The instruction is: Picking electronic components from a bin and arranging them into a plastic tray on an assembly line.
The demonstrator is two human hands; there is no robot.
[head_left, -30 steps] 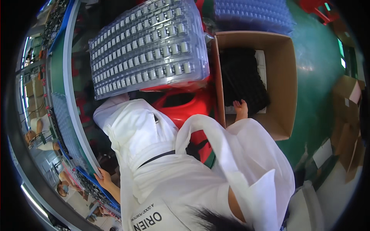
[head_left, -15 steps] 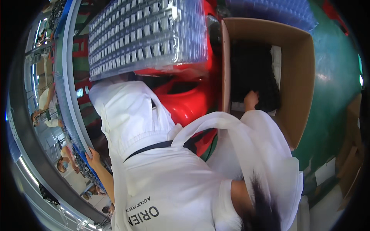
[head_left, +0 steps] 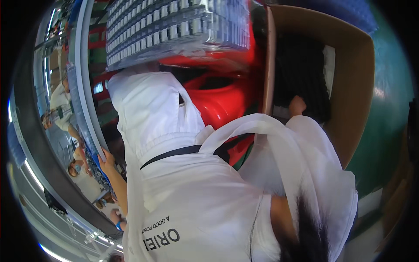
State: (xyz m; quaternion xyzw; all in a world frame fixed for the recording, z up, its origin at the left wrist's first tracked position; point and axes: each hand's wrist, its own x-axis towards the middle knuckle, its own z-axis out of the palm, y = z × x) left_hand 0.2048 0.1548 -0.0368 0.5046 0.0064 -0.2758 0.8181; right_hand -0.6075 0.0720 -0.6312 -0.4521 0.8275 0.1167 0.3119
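Right hand (head_left: 297, 106) newly curled, fingertips hidden

Black stack (head_left: 303, 74) (inside cardboard box (head_left: 354, 91))

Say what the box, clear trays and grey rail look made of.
Box: probably matt cardboard, from its plain brown walls.
Trays: glossy plastic, from glints and see-through edges.
Rail: probably smooth metal, from its even grey sheen; plastic possible.
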